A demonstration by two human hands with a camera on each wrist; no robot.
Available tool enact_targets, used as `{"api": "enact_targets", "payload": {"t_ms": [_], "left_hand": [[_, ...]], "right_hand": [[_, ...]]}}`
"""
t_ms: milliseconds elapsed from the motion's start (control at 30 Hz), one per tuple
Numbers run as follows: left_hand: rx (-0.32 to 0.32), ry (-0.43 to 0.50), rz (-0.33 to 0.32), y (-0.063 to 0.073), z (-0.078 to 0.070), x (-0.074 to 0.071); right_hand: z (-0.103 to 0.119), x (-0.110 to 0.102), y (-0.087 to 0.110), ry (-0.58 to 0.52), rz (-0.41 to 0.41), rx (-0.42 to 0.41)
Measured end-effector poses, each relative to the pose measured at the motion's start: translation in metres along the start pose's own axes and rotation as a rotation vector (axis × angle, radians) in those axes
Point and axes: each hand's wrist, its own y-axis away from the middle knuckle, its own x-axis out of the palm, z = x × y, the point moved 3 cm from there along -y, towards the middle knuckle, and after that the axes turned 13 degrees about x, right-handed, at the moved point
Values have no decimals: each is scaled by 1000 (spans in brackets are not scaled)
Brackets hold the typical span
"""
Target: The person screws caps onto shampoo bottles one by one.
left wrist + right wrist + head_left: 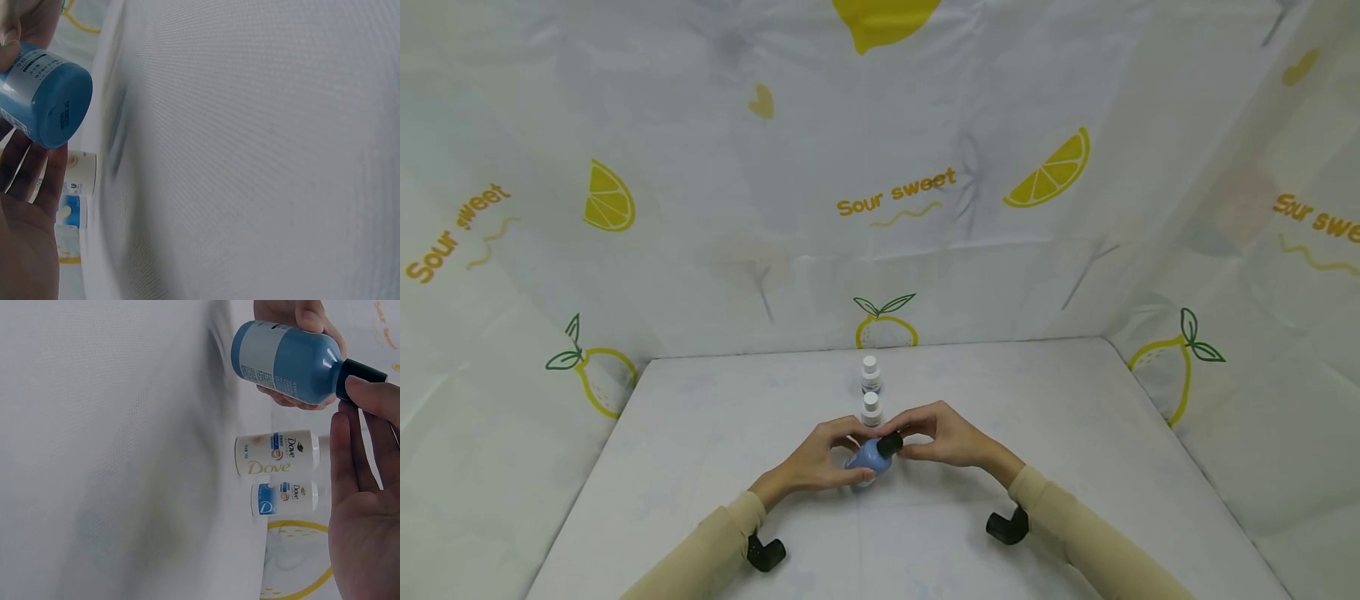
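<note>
A blue bottle [287, 359] with a pale label and a black cap [359, 378] is tilted between both hands, its cap leaning to the right in the head view. My left hand [816, 458] grips the bottle's body, thumb on the near side and fingers around the far side. My right hand [951, 435] pinches the black cap between thumb and fingers. The left wrist view shows the bottle's blue base [65, 106] turned toward the camera. Close behind the hands stands a white Dove bottle [278, 453].
Farther back, a second white-capped Dove bottle [870, 375] with a blue label part stands in line with the first. The white table [737, 392] ends at a back wall hung with lemon-print cloth [700, 283]. Black curved pieces hang at both wrists.
</note>
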Motion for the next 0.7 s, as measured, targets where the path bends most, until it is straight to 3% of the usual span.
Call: {"api": "enact_targets", "payload": {"t_ms": [300,600,700], "left_hand": [[30,1,6,0,0,0],[-12,-5,3,0,0,-2],[0,-9,-2,1,0,-2]], "right_hand": [[-1,1,-2,35,-48,1],[-1,3,-3,100,-133,59],[0,4,-4,105,-157,67]]}}
